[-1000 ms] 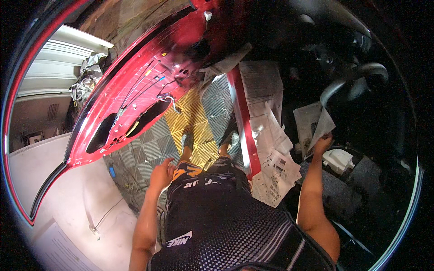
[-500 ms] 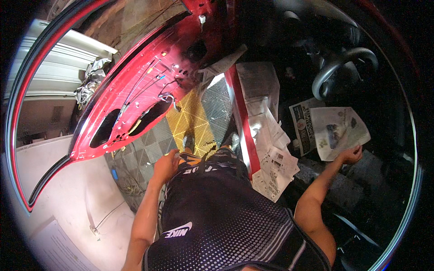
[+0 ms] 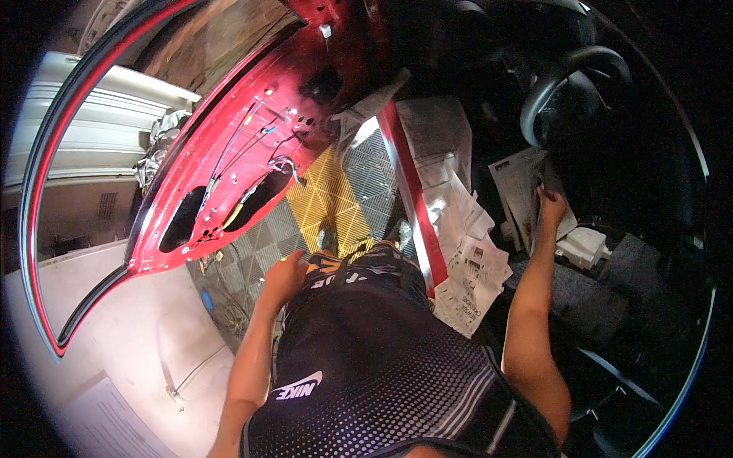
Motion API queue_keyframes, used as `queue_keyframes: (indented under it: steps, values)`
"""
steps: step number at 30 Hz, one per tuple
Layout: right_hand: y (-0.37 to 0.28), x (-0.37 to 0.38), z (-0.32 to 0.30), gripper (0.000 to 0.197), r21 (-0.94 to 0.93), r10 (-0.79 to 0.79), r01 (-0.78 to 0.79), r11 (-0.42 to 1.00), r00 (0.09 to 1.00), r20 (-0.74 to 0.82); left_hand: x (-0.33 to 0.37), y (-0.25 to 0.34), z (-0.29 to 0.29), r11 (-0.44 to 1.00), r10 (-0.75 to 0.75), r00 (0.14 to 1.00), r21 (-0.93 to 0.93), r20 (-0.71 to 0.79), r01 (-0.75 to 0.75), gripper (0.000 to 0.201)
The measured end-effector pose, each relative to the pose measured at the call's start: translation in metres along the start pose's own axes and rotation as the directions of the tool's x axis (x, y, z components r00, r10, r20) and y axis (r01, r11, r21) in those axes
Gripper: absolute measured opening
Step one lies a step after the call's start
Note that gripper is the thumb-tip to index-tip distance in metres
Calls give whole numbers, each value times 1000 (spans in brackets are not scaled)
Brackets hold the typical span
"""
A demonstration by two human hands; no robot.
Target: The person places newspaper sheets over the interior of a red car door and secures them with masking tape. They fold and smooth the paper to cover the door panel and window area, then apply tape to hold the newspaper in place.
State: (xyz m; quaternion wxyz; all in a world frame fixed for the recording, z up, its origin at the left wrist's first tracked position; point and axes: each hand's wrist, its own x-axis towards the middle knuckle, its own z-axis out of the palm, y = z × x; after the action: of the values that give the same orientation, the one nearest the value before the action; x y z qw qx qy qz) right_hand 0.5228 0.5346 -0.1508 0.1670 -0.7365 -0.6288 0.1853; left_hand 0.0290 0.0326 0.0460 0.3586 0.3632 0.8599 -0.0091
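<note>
Inside the dark car cabin, my right hand (image 3: 551,204) pinches the edge of a newspaper sheet (image 3: 527,187), which is tilted up and folded back below the steering wheel (image 3: 534,99). Just right of this hand, a white box-shaped part (image 3: 584,246) shows on the dark surface. My left hand (image 3: 284,279) is curled closed in front of my left thigh, over the tiled floor; whatever its fingers may hold is hidden. Between the hands, more newspaper sheets (image 3: 477,267) lie along the red door sill (image 3: 412,198).
The red car door (image 3: 229,160), its inner side bare with wires and openings, stands open at left. A pale panel (image 3: 130,320) with a printed sheet (image 3: 107,420) is at lower left. Grey and yellow tiles (image 3: 328,198) cover the floor. Cables (image 3: 221,290) lie under the door.
My right hand has moved forward and left, lifting the newspaper sheet and folding it away. The white box-shaped part has come into sight. My left hand stays nearly still.
</note>
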Motion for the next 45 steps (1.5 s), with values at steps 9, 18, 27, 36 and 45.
queue_keyframes:
  steps: [9,18,27,36,45]
  values:
    - [72,38,-65,26,516,496,-195,834,673,-548,-7,-8,1,1000,-21,1000,-6,6,21,40]
    - [51,31,-216,38,550,441,-19,835,622,-647,5,-15,15,996,85,996,-11,-40,-86,39]
    - [59,31,-287,47,492,400,58,869,504,-766,33,14,-2,984,166,986,64,33,-168,36]
    - [-21,-11,-292,37,627,139,411,662,755,-641,75,73,14,797,604,796,-13,41,-604,40]
    - [-12,-13,-259,35,471,201,340,814,596,-777,69,266,19,347,930,355,86,98,-934,48]
